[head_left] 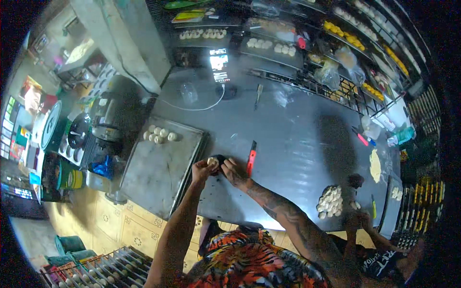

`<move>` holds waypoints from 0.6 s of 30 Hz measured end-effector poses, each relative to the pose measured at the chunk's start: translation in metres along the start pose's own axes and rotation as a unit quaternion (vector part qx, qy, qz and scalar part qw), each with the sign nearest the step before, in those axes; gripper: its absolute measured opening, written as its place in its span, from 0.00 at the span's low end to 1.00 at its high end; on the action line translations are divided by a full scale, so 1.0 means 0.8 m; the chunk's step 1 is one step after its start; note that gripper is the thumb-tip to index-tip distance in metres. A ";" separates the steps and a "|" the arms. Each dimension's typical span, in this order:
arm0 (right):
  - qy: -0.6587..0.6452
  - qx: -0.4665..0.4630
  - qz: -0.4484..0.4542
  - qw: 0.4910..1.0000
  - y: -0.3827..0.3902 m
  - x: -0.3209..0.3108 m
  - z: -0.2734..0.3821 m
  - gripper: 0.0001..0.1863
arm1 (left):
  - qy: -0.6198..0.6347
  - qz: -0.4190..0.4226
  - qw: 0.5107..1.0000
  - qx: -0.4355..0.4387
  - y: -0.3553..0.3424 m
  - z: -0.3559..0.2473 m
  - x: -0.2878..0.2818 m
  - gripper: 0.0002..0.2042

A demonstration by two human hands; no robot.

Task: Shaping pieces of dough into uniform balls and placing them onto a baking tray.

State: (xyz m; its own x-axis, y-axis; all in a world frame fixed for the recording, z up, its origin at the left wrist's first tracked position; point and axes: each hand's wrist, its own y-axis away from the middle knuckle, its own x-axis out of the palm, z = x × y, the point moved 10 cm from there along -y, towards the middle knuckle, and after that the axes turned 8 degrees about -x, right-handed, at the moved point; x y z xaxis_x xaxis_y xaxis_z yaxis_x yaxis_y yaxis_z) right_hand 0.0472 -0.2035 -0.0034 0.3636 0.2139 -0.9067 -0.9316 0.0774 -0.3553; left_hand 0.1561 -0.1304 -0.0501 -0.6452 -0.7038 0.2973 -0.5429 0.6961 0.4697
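Observation:
My left hand [202,171] is closed around a small pale dough piece [212,162], held over the near left part of the metal table [283,144]. Close beside it, my right hand [235,174] has its fingers curled together at a dark lump of what looks like filling [220,158]. What those fingertips hold, if anything, is too small to make out. A red box cutter [251,159] lies just right of my right hand. To the left, several round dough balls [158,134] sit near the far edge of a baking tray [153,165].
At the right, a co-worker's hands [360,222] work near a dough pile [330,202] and another dark lump [355,180]. A lit phone [219,67] with a white cable stands at the back, near a brush [258,97]. Racks of dough trays [345,36] line the far side.

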 end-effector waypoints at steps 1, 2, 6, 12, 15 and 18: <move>-0.008 -0.006 -0.005 1.000 -0.002 0.004 -0.002 0.07 | -0.002 -0.002 1.000 0.001 0.000 0.001 -0.001 0.08; -0.016 -0.012 -0.010 1.000 -0.003 0.007 -0.002 0.07 | -0.001 -0.003 1.000 0.001 0.001 0.004 -0.003 0.08; -0.042 -0.021 0.002 0.999 -0.013 0.007 -0.011 0.08 | 0.005 0.000 1.000 -0.002 0.008 0.009 -0.008 0.08; -0.324 0.252 0.049 0.910 0.015 -0.013 -0.042 0.08 | 0.008 0.041 0.998 -0.052 0.028 0.019 -0.021 0.08; -0.377 0.377 -0.029 0.846 0.051 -0.027 -0.012 0.09 | 0.037 0.096 0.988 -0.115 0.051 0.046 -0.018 0.08; -0.005 0.250 -0.064 0.966 0.030 -0.068 0.064 0.09 | 0.082 0.135 0.977 -0.144 0.060 0.067 -0.007 0.08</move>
State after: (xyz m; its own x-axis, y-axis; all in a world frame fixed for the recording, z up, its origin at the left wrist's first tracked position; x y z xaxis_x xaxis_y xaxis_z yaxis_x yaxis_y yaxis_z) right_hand 0.0046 -0.1635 0.0490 0.4775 0.1811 -0.8598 -0.7669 0.5634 -0.3072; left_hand 0.1046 -0.0855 -0.0738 -0.6355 -0.5306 0.5609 -0.1765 0.8070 0.5635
